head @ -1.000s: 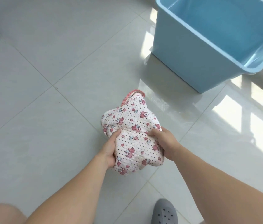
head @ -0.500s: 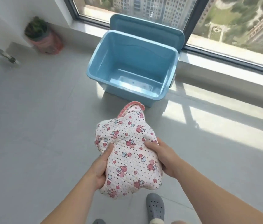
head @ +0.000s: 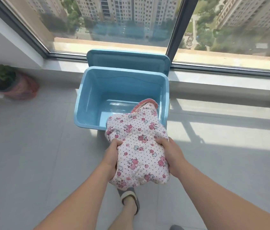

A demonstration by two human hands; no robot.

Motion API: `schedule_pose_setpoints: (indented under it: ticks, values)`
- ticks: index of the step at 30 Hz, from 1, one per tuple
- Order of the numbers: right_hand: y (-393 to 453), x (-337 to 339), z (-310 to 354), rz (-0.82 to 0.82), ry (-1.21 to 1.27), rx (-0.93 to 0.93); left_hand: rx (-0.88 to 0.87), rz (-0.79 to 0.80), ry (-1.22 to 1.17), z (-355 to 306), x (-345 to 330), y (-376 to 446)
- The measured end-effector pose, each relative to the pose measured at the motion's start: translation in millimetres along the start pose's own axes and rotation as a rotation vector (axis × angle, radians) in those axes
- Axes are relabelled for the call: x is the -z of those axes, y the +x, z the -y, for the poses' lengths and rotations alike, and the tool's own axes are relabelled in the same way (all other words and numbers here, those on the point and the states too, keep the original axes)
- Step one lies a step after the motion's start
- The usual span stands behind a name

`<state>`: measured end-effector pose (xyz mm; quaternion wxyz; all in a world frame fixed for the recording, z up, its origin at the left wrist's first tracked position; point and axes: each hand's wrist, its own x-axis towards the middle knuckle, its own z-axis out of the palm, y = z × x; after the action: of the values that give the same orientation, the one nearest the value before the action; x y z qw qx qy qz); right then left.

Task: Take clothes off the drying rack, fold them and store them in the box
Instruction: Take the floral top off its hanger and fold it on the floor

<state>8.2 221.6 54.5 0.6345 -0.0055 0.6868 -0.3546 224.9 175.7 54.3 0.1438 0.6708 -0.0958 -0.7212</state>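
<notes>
I'm gripping the folded garment (head: pixel 139 146) with my left hand (head: pixel 112 156) and right hand (head: pixel 172 155), holding it over the blue box's (head: pixel 87 103) near edge.

Person seen from above: both forearms bare, left hand (head: pixel 112 156) and right hand (head: pixel 172 155) without gloves or rings; grey slipper (head: pixel 130 199) with a pale strap on one foot.
</notes>
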Motion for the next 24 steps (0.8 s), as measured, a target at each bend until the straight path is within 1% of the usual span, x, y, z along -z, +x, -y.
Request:
schedule_pose_setpoints:
  ticks: [4,8,13,15,19,21,24]
  values:
    - [33.3,-27.0,41.9,-0.037,-0.006,0.032,-0.065,-0.025,0.047,-61.6,-9.7,27.9]
    - [58.6,-41.3,65.1,-0.078,0.014,0.038,-0.056,-0.059,0.125,-100.7,-23.4,52.8]
    - [94.7,-45.8,72.7,-0.108,-0.047,0.006,-0.011,-0.090,0.212,-117.0,-35.0,86.8]
    - [110.0,-44.9,78.1,-0.149,-0.085,0.002,-0.008,-0.112,0.242,-123.9,-45.4,99.3]
    - [150.4,-58.2,93.4,-0.249,-0.154,0.046,-0.177,-0.182,0.298,-143.3,-65.2,135.4]
    - [174.4,-68.5,102.3,-0.270,-0.230,0.090,-0.241,-0.215,0.305,-157.4,-74.6,155.7]
    - [216.7,-80.9,105.5,-0.333,-0.395,0.121,-0.239,-0.223,0.332,-168.9,-83.4,194.3]
